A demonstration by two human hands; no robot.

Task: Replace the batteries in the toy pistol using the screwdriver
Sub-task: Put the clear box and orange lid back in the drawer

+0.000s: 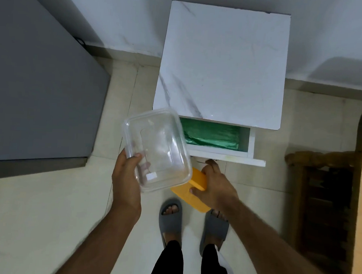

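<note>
The left hand [126,176] grips a clear plastic container [156,149] by its near left corner, thumb curled over the rim and fingers showing through the plastic underneath. The container is tilted toward the camera and looks hollow, apart from a small white label on its wall. It partly hides the left end of an open drawer [227,154] that is pulled out from a white marble-patterned cabinet [221,63]. Inside the drawer lies crumpled green plastic sheeting [211,135].

The right hand [214,185] holds an orange lid [191,191] just below the drawer's front edge, thumb pressed on the lid's top face and the other fingers curled round its far edge. The lid's upper left corner sits behind the container's near right corner.

The toy pistol, the screwdriver and the batteries cannot be made out anywhere; whether they lie in the drawer under the green sheeting cannot be told.

The person stands on a pale tiled floor [52,214] in grey slippers [170,216], facing the cabinet. A grey appliance [38,87] stands to the left, close beside the cabinet, and a dark wooden piece of furniture [323,196] is at the right edge.
</note>
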